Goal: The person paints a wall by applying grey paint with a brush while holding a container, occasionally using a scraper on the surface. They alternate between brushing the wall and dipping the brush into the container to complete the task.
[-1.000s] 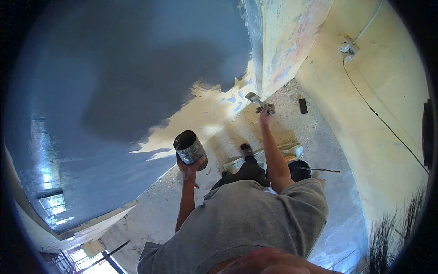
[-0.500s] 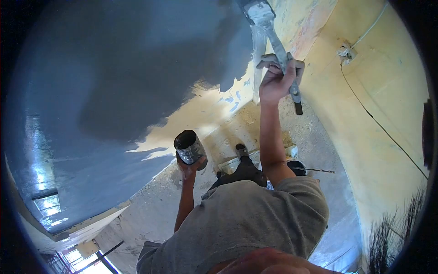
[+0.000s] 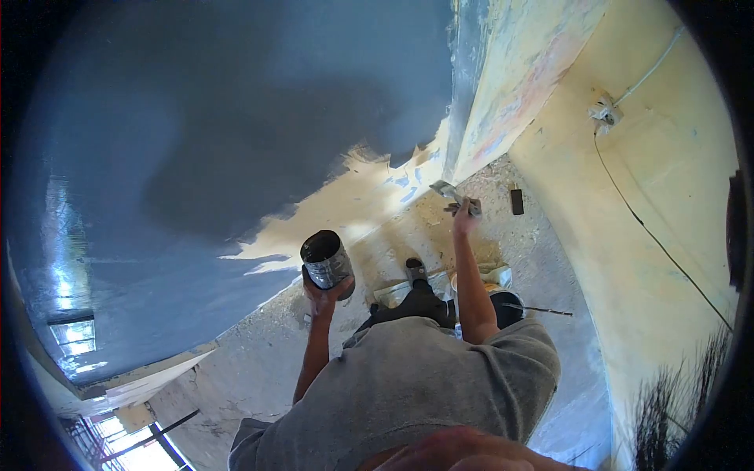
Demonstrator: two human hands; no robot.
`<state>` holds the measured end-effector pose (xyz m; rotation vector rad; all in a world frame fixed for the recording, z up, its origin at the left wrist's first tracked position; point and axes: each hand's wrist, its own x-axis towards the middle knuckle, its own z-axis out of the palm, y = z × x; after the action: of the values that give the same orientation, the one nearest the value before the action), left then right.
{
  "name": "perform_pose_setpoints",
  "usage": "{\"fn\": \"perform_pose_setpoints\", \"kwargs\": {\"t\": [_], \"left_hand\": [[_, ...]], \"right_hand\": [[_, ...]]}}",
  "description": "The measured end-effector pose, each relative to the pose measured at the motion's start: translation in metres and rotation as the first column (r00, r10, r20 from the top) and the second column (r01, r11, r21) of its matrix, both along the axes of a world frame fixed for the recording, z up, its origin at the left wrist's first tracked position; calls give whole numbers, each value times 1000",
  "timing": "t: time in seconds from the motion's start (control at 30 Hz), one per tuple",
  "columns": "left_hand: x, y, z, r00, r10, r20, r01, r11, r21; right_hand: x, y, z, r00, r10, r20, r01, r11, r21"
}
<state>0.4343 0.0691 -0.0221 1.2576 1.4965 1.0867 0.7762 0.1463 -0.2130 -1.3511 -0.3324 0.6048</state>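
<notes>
My left hand is wrapped round a paint can, a tin with paint-smeared sides and a dark inside, tilted a little toward the wall. My right hand is closed on the handle of a paintbrush, low near the corner where the wall meets the floor. The brush head points up and left, toward the foot of the wall. Grey-blue paint covers most of the wall. A ragged cream strip runs along its lower edge.
A dark bucket with a thin stick across it stands by my right side. On the floor lies a small dark rectangular object. A socket with a hanging cable is on the yellow wall at right.
My right hand has come down with the paintbrush from high by the wall's right edge to near the floor corner. The paint can in my left hand has hardly moved.
</notes>
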Motion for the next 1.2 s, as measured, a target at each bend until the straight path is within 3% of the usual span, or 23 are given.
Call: {"fn": "perform_pose_setpoints", "kwargs": {"t": [0.1, 0.17, 0.2, 0.23, 0.27, 0.33, 0.4, 0.47, 0.5, 0.57, 0.63, 0.67, 0.7, 0.77, 0.8, 0.87, 0.93, 0.97, 1.07, 1.2], "left_hand": [[5, 1, 7, 999, -5, -41, 5, 1000, 1], [1, 0, -7, 995, 3, -95, -2, 1000, 11], [1, 1, -12, 996, 4, -89, -3, 1000, 16], [-1, 0, -16, 993, 9, -118, -5, 999, 34], [-2, -2, -18, 989, 14, -147, -6, 999, 50], [8, -3, -2, 993, -4, -122, 8, 999, 34], [18, -4, 8, 995, -19, -93, 20, 1000, 13], [22, -7, 11, 999, -2, -46, 1, 1000, -20], [19, -9, 5, 999, 1, -43, -2, 1000, -20], [12, -10, -9, 1000, -8, -3, 8, 1000, -11], [15, -11, 3, 1000, 14, -21, -14, 1000, -17], [16, -13, 7, 999, 27, -37, -28, 999, -32], [12, -14, 4, 999, 32, -37, -33, 999, -30], [2, -17, -8, 999, 40, -6, -40, 999, -6], [-2, -17, -11, 999, 52, -3, -52, 999, -6], [-13, -23, -15, 985, 62, -163, -57, 998, 38], [-11, -25, -7, 996, 73, -57, -72, 997, 10], [-16, -25, -12, 998, 52, -31, -52, 999, 7], [-29, -25, -25, 997, 2, 74, -6, 998, 58], [-33, -36, -14, 1000, 18, -21, -18, 999, 31]], "right_hand": [[6, 12, 28, 1000, -8, 24, 5, 992, 126], [1, 37, 118, 996, -22, -92, 52, 941, 333], [9, 55, 135, 999, -1, -34, 13, 937, 348], [4, 63, 189, 1000, -24, -19, 30, 917, 398], [7, 67, 227, 999, -13, 30, -3, 871, 492], [12, 65, 300, 999, -27, -38, 46, 752, 657], [10, 50, 362, 998, 5, 68, -58, 611, 790], [7, 45, 388, 985, 4, 171, -150, 504, 850], [2, 47, 386, 985, 8, 173, -153, 504, 850], [-13, 56, 371, 962, 7, 271, -256, 359, 898], [-37, 57, 321, 944, 181, 278, -329, 597, 731], [-48, 68, 272, 939, 180, 295, -329, 720, 610], [-55, 70, 210, 882, 110, 458, -324, 848, 420], [-88, 33, 205, 983, 92, 160, -164, 830, 533], [-93, 19, 182, 985, 129, 114, -168, 866, 471], [-94, -7, 118, 984, 167, 56, -175, 904, 391], [-87, -32, 60, 968, 251, 15, -251, 961, 118], [-86, -38, 48, 963, 252, -100, -246, 967, 68], [-91, -35, 53, 965, 170, -200, -153, 983, 98], [-102, 28, 118, 994, 54, -96, -14, 926, 376]]}}
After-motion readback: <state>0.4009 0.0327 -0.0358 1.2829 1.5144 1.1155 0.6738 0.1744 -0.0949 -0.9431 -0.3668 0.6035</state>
